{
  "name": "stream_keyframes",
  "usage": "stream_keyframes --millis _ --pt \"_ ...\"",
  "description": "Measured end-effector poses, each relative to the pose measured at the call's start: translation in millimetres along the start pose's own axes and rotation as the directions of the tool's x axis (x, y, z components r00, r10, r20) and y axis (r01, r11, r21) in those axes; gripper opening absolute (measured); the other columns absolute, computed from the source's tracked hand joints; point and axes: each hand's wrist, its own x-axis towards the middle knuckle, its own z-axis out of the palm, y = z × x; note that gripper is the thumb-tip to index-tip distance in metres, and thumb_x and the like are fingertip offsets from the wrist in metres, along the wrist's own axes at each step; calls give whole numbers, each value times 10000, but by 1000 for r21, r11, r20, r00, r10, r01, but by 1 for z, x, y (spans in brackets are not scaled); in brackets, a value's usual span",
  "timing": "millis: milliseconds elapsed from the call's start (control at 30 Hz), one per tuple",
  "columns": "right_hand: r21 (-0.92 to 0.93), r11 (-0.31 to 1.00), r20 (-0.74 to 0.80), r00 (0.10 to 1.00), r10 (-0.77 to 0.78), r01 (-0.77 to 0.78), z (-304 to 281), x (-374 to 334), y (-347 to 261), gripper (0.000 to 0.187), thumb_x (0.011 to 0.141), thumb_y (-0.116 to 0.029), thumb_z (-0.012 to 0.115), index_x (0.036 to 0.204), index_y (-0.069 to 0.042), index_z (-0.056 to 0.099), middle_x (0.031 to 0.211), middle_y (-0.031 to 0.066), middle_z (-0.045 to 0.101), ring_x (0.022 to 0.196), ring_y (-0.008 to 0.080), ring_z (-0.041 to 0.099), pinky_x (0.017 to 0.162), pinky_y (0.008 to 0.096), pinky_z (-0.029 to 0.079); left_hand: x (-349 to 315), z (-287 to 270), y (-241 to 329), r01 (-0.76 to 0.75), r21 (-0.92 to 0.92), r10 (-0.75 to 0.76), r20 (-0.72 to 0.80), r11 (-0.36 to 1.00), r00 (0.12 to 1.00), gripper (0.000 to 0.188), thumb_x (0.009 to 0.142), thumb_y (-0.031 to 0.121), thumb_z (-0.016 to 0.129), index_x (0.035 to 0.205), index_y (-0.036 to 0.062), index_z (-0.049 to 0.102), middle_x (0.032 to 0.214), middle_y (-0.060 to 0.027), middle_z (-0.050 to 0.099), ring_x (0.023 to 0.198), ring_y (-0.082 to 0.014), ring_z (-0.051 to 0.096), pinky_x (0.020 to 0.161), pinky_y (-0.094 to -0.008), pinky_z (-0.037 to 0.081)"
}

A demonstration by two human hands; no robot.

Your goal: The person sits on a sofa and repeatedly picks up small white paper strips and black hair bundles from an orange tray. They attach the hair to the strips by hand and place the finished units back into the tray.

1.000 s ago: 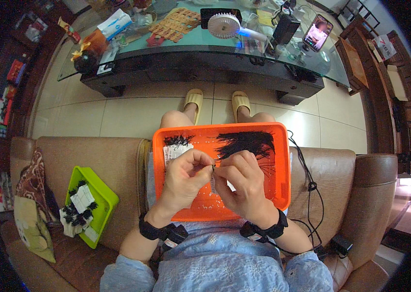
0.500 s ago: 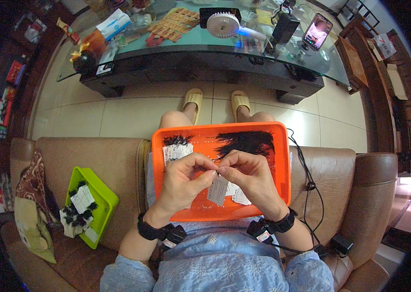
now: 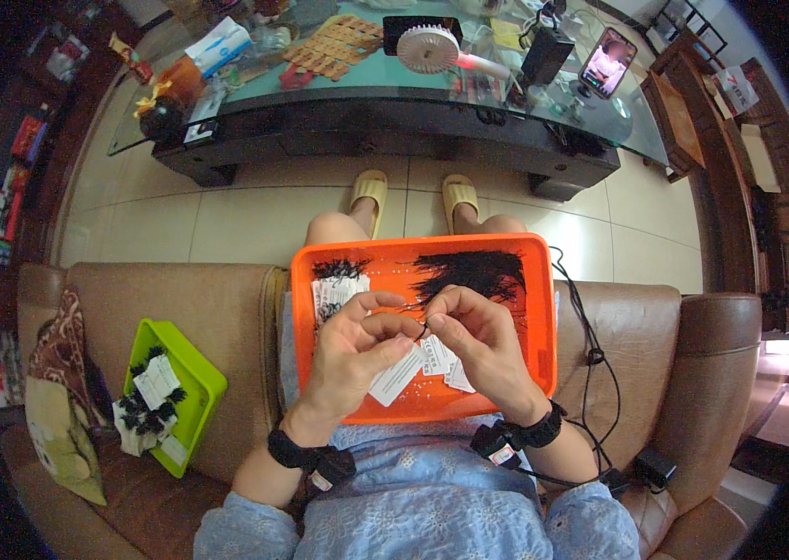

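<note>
Over an orange tray [image 3: 306, 373] on my lap, both hands meet near its middle. My left hand [image 3: 348, 350] is closed at the fingertips, its thumb at the top of a white hang tag [image 3: 396, 375] that slants down toward the tray's near side. My right hand [image 3: 480, 341] pinches a thin black string [image 3: 426, 327] between thumb and forefinger; the fingers partly hide its ends. Beneath the hands lie more white tags [image 3: 436, 357]. A bundle of black strings [image 3: 474, 273] fills the tray's far right, and a stack of strung white tags [image 3: 334, 294] sits at the far left.
A green tray [image 3: 208, 387] with black-strung tags rests on the sofa [image 3: 180, 299] to my left, beside a cushion [image 3: 63, 429]. Black cables [image 3: 591, 355] run along my right. Ahead, a glass table [image 3: 348, 93] carries a small fan [image 3: 427, 49] and a phone [image 3: 609, 62].
The hang tag has swung from hanging nearly straight to slanting leftward, uncovering tags below. My left fingers have spread slightly and shifted. The fan's light has turned from blue to red.
</note>
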Motion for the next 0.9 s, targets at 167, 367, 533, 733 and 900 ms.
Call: stream_keyframes --millis 167,367,533,733,900 --pt "-72 996 48 998 -42 45 0 -2 2 100 935 -100 589 940 -2 571 911 -14 545 835 50 502 733 199 406 -4 1 -5 16 115 -18 17 993 1000 435 846 -45 626 1231 -32 425 969 -123 659 857 -141 649 784 -240 529" --pt "26 998 -30 998 51 -51 0 -6 4 116 868 -98 662 911 4 627 850 16 595 832 82 530 757 255 440 -10 4 -9 -66 230 84 -71 971 994 443 837 -42 634 1232 -16 435 916 -94 658 827 -113 631 708 -229 516" --pt "-120 991 5 999 -54 54 8 -10 9 69 800 -75 709 827 -22 674 828 32 591 808 135 530 749 266 417 -11 4 -10 -117 296 137 -47 948 990 423 843 -57 617 1224 -28 437 928 -96 658 867 -113 622 765 -243 506" --pt "10 1000 -42 999 5 -4 14 -14 11 77 815 -72 685 796 -8 646 840 34 592 813 133 526 755 274 422 -14 4 -17 -163 341 186 -34 926 982 412 830 -64 625 1204 -1 466 917 -72 656 831 -116 628 726 -237 515" --pt "31 998 -22 998 54 -54 24 -11 14 74 839 -71 663 830 -1 638 840 27 612 809 113 546 740 257 433 -27 -5 -14 -121 411 163 -68 903 984 365 845 -61 611 1181 -5 480 923 -76 659 858 -112 627 774 -236 504"
